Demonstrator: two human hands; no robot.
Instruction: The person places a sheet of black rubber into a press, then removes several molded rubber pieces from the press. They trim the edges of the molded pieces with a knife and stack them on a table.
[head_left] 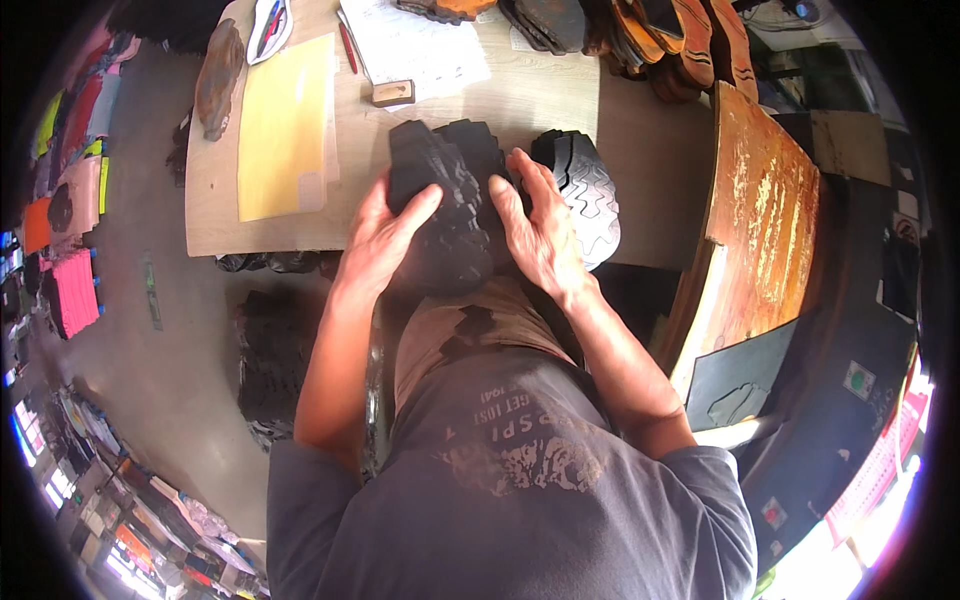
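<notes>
Several black rubber shoe soles (440,225) with lugged edges lie together in front of my body, at the near edge of the table. My left hand (385,230) grips their left side, its thumb on top and its fingers mostly hidden. On their right side rests my right hand (540,225), thumb against the dark edge and the other fingers bent along it. Close beyond that hand, another black sole (585,190) lies on the table, its zigzag tread shining in the light.
On the table (215,215) are a yellow sheet (285,140), papers (425,50), a red pen (348,48) and a small box (393,93). Brown soles (690,45) pile up at the far right. A worn wooden board (760,200) leans at the right. Dark bundles (270,360) sit below left.
</notes>
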